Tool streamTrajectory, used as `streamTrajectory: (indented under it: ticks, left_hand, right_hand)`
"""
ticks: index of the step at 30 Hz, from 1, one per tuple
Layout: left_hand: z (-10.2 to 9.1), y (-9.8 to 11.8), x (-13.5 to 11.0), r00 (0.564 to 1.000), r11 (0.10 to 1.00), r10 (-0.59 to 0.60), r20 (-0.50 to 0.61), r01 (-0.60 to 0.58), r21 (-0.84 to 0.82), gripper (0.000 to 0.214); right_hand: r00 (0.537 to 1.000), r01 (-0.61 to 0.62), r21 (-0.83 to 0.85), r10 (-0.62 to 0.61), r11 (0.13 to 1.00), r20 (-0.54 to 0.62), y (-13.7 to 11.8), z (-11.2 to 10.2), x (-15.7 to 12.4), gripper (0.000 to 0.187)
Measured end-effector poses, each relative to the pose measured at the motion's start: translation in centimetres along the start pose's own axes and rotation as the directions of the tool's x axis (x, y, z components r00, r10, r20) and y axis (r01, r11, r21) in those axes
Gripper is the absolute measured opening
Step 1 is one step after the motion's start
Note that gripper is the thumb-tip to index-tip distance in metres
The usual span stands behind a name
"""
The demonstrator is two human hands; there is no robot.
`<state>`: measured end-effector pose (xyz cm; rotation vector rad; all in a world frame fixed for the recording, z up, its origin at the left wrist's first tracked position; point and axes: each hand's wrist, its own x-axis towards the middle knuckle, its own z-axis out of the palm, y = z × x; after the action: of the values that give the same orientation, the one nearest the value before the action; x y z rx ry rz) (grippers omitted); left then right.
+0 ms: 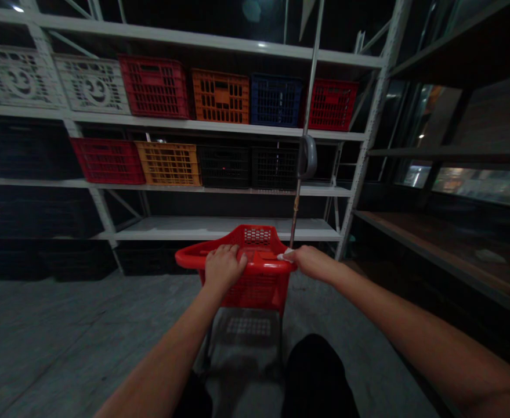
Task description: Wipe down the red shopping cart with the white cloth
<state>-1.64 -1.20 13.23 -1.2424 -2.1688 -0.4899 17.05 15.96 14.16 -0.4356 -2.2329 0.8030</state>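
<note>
My left hand (224, 268) grips the front rim of a red plastic shopping basket (255, 293), which stands on a wheeled frame in front of my legs. My right hand (313, 262) holds the basket's rim at its right corner. A small white piece of paper or cloth (286, 255) shows at my right fingertips, pressed against the rim. The basket's inside is hidden by its rim and the viewing angle. The lower frame and wheels are dim and partly hidden by my dark trousers (315, 377).
White metal shelving (220, 229) ahead holds several red, orange, blue, black and white plastic crates (220, 96). A thin metal pole with a grey handle (307, 157) stands just beyond the basket. A wooden shelf (433, 249) runs along the right, above a grey concrete floor (63, 331).
</note>
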Motion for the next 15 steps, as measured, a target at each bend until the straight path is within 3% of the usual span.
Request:
streamTrajectory:
  ticks: [3,4,7,9,12,15]
  left_hand:
    - [0.2,0.5,0.2,1.000,1.000,-0.004,0.006,0.004,-0.009,0.043]
    - [0.3,0.8,0.3,1.000,1.000,-0.010,0.008,0.010,-0.011,0.043]
    - [0.7,1.9,0.6,1.000,1.000,-0.025,0.007,0.025,-0.013,0.045]
    - [0.8,2.6,0.8,1.000,1.000,-0.026,0.002,0.026,-0.015,0.045]
    - [0.9,3.1,0.9,1.000,1.000,-0.018,0.001,0.018,-0.025,0.046]
    - [0.8,2.6,1.1,1.000,0.999,0.015,0.004,-0.015,-0.034,0.045]
  right_hand:
    - [0.972,0.217,-0.167,-0.229,0.962,-0.056,2.1,2.6,-4.0,0.040]
    - [0.951,0.242,-0.211,-0.275,0.947,-0.144,2.7,4.0,-5.0,0.044]
    - [0.860,0.174,-0.286,-0.287,0.942,-0.422,3.3,8.8,-6.1,0.048]
    - [0.824,0.107,-0.324,-0.266,0.940,-0.500,2.5,11.9,-5.8,0.049]
    - [0.851,0.132,-0.423,-0.321,0.897,-0.415,1.0,14.7,-5.0,0.047]
    - [0.858,0.235,-0.490,-0.416,0.839,-0.301,1.1,14.7,-5.0,0.047]
